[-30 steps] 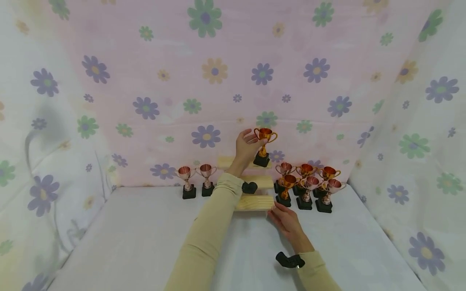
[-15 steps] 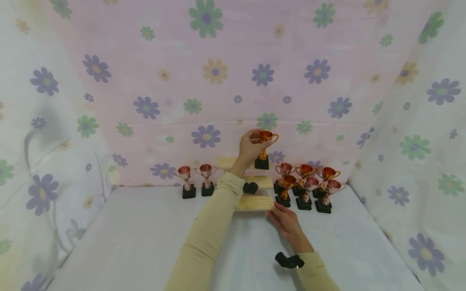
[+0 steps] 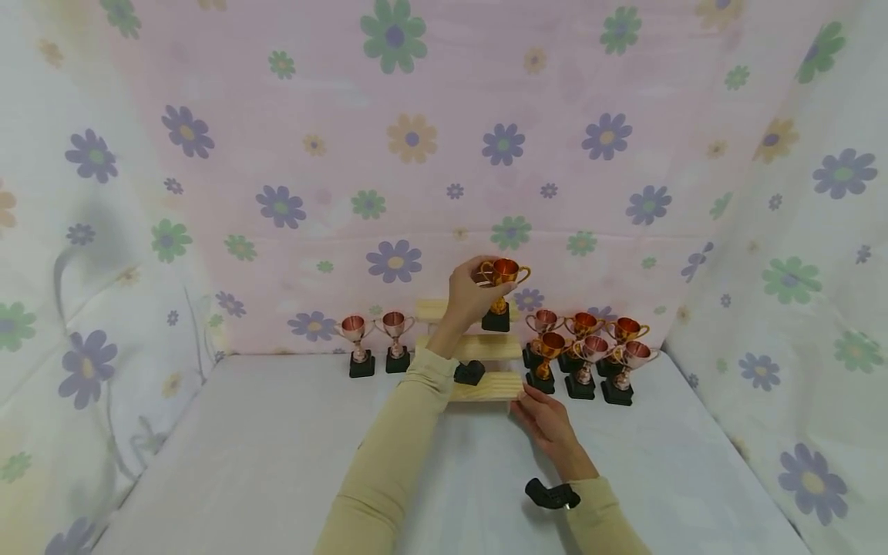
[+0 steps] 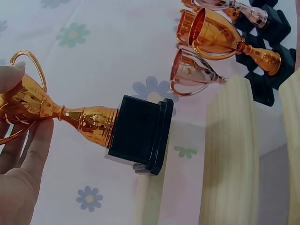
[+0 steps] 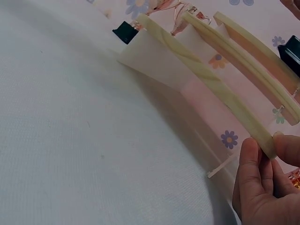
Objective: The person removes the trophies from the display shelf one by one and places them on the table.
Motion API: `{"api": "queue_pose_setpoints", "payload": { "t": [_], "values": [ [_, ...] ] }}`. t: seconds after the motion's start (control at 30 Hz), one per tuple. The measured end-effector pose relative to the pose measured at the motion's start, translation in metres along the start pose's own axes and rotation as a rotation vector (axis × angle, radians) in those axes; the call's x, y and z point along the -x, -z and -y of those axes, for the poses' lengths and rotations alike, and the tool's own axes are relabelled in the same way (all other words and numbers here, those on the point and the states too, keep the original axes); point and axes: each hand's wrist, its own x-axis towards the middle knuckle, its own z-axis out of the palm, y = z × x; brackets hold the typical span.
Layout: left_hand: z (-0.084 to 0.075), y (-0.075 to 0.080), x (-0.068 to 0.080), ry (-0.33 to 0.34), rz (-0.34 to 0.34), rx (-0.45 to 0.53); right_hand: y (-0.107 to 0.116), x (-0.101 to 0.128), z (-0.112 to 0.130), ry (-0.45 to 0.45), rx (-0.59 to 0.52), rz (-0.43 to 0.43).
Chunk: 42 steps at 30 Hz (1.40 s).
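Note:
My left hand (image 3: 470,294) grips a gold two-handled trophy cup (image 3: 505,271) by its bowl, thumb in front. The cup is upright, its black base (image 4: 140,133) at the right part of the top step of a three-step wooden stand (image 3: 486,388). Whether the base touches that step, I cannot tell. At the stand's lowest step, my right hand (image 3: 548,432) pinches the right end of the board (image 5: 220,91) between thumb and fingers. Part of the stand's left side is hidden behind my left arm.
Two rose-coloured trophies (image 3: 353,330) stand left of the stand. Several gold and rose trophies (image 3: 590,351) are grouped close to its right side. A white cloth (image 3: 277,462) covers the table, and a flowered curtain (image 3: 444,154) hangs behind and at both sides.
My left hand has lowered the gold trophy cup slightly toward the top step, and the cup has gone from tilted to upright. My right hand stays on the lowest board.

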Motion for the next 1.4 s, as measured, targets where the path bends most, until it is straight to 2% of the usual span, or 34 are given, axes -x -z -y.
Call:
{"api": "queue_pose_setpoints", "payload": {
  "t": [0.2,0.5,0.73,0.87,1.0,1.2,1.4],
  "values": [
    [0.003,0.016,0.022,-0.046,0.014,0.032,-0.001,0.003,-0.001,-0.007,0.02,-0.006],
    [0.012,0.047,0.064,-0.043,-0.032,0.119,-0.001,0.002,0.001,-0.015,0.015,-0.009],
    [0.031,0.08,0.095,-0.097,-0.09,0.141,0.001,0.002,0.003,-0.021,0.05,-0.005],
    [0.041,0.099,0.115,-0.09,-0.087,0.168,0.003,0.002,0.004,-0.023,0.054,-0.005],
    [0.046,0.12,0.131,-0.081,-0.102,0.155,0.002,0.003,0.005,-0.025,0.055,-0.005],
    [0.055,0.165,0.154,-0.016,-0.15,0.087,-0.004,0.005,0.004,-0.023,0.048,0.002],
    [0.076,0.209,0.167,0.115,-0.193,-0.023,-0.004,0.004,0.002,0.01,0.054,0.015]
  ]
}}
